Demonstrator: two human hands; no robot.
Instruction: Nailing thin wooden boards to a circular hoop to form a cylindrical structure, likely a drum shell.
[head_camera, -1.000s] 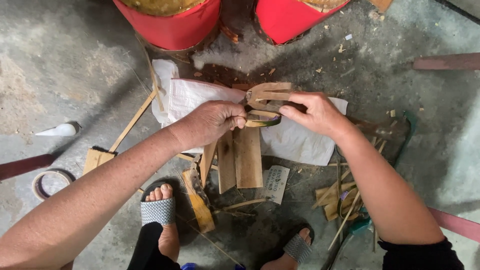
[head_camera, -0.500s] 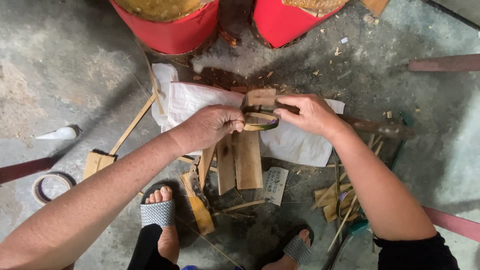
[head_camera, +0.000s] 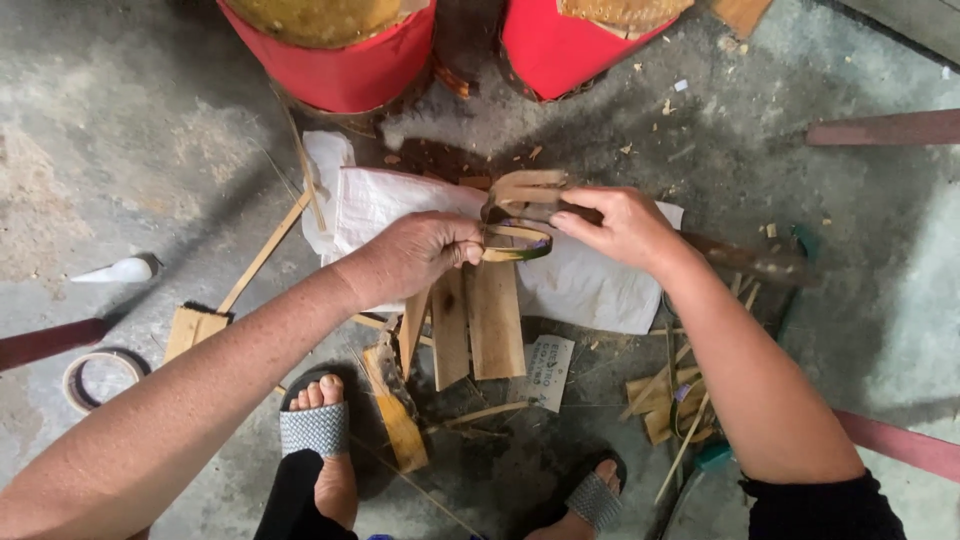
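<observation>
Head view shows left hand (head_camera: 415, 255) and right hand (head_camera: 625, 225), each grip now pinching one side of the curled tan bamboo strip loop (head_camera: 517, 243), lowered to frame centre over the white woven sack (head_camera: 385, 200).

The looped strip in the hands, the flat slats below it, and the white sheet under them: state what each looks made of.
Looped strip: probably bamboo or thin split wood, pale tan, bent into rings without breaking.
Flat slats: raw wood or bamboo, matte, lengthwise grain, unpainted.
White sheet: looks like woven plastic sacking, creased and slightly shiny; could be cloth.
</observation>
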